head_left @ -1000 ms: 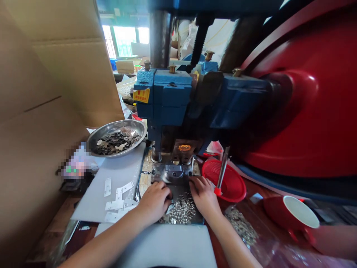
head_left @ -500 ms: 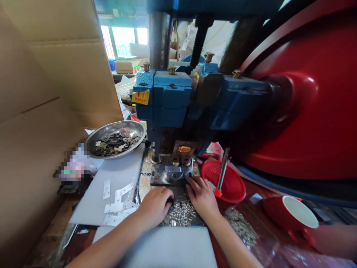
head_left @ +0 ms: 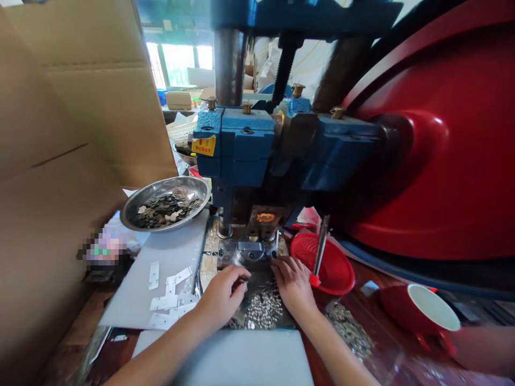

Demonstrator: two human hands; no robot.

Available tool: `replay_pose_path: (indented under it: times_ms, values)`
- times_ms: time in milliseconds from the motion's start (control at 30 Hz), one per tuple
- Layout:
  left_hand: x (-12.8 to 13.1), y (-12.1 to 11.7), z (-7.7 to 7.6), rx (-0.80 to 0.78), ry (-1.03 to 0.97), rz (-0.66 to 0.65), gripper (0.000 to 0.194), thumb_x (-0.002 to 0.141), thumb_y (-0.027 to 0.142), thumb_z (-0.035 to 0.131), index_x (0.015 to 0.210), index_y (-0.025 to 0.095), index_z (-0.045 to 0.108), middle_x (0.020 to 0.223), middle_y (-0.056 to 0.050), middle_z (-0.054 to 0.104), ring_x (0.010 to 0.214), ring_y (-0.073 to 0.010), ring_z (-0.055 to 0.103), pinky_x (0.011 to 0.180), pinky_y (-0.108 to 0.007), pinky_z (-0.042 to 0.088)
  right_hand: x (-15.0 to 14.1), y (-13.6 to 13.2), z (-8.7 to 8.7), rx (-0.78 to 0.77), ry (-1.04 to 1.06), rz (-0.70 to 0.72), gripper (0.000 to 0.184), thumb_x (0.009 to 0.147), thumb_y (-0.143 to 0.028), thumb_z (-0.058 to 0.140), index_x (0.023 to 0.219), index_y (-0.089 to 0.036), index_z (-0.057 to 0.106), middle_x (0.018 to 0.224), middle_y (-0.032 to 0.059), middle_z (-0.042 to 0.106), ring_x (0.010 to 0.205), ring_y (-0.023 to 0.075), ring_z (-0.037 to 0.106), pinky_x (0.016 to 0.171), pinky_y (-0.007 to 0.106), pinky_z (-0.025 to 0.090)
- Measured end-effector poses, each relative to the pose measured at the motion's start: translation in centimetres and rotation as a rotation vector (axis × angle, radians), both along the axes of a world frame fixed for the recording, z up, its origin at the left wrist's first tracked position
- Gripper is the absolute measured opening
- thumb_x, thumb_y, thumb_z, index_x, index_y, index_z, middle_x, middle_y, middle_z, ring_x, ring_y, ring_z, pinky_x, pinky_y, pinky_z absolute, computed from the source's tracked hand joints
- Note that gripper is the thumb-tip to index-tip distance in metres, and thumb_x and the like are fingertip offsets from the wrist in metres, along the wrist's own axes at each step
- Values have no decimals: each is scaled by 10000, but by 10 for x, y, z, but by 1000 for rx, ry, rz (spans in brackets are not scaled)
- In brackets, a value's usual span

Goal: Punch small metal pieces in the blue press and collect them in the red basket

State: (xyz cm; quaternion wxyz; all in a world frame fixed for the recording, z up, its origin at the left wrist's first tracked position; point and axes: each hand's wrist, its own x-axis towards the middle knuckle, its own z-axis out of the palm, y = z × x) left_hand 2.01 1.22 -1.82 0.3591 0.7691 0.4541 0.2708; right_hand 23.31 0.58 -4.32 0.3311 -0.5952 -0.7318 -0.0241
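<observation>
My left hand is at the left edge of a loose heap of small shiny metal pieces. Its thumb and forefinger are bent toward each other, and whatever is between them is too small to make out. Across the heap, my right hand lies with its fingers forward by the right front corner of the steel die, holding nothing that I can see. The die sits on the bed of a blue press, below its ram.
Flat white plates lie on a pale sheet at left, below a steel bowl of thin metal pieces. At right are a red plastic basket, a bag of small parts, a red mug and a large red wheel.
My left hand has lifted and turned slightly, showing its thumb and forefinger. My right fingertips have drawn back a little from the die. The view has tilted slightly.
</observation>
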Motion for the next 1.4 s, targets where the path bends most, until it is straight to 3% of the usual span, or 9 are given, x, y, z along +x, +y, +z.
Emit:
replay_pose_path:
  times_ms: [200,333,500,800,1000,1200,1400]
  values:
    - [-1,12,5,-125,-106,132,158,790,242,552,888,220,673,859,-14,689,799,-181,630,756,-304,493,-37,36,26,28,65,-69,183,884,-267,473,809,-209,629,876,65,621,880,215,526,802,368,421]
    - [-9,20,10,-166,-164,207,152,783,292,573,864,212,674,834,-12,703,780,-183,644,749,-306,500,-52,44,28,0,-23,-119,180,852,-268,522,738,-218,652,847,64,616,905,232,525,838,390,408]
    - [-11,35,12,-133,-234,266,152,781,302,578,845,202,673,817,-13,700,765,-179,644,727,-300,506,-47,29,26,49,-99,-27,199,875,-339,507,968,-285,674,1015,50,627,1057,238,504,999,477,313]
    - [5,63,14,-80,-205,299,175,780,315,575,849,191,678,842,-26,708,790,-192,640,751,-316,494,-40,23,30,12,-224,-2,272,877,-401,498,1080,-287,639,1092,62,619,1103,258,483,1016,501,309]
    - [5,66,10,-63,-191,335,197,779,321,571,867,185,683,837,-29,709,770,-190,637,728,-310,496,-41,24,31,-13,-176,32,266,875,-381,510,1090,-288,635,1067,57,639,1104,259,498,1007,503,313]
    - [10,64,14,-69,-198,312,172,786,304,572,846,188,683,847,-27,713,795,-188,645,736,-299,497,-37,18,22,-21,-150,52,308,879,-380,499,1165,-309,591,1166,31,618,1142,266,480,1032,516,291]
    - [22,66,16,-44,-136,311,158,779,275,591,851,184,699,873,-43,712,838,-204,640,789,-330,482,-27,18,13,14,-38,54,336,901,-355,456,1197,-239,565,1175,70,603,1138,241,490,1009,494,349]
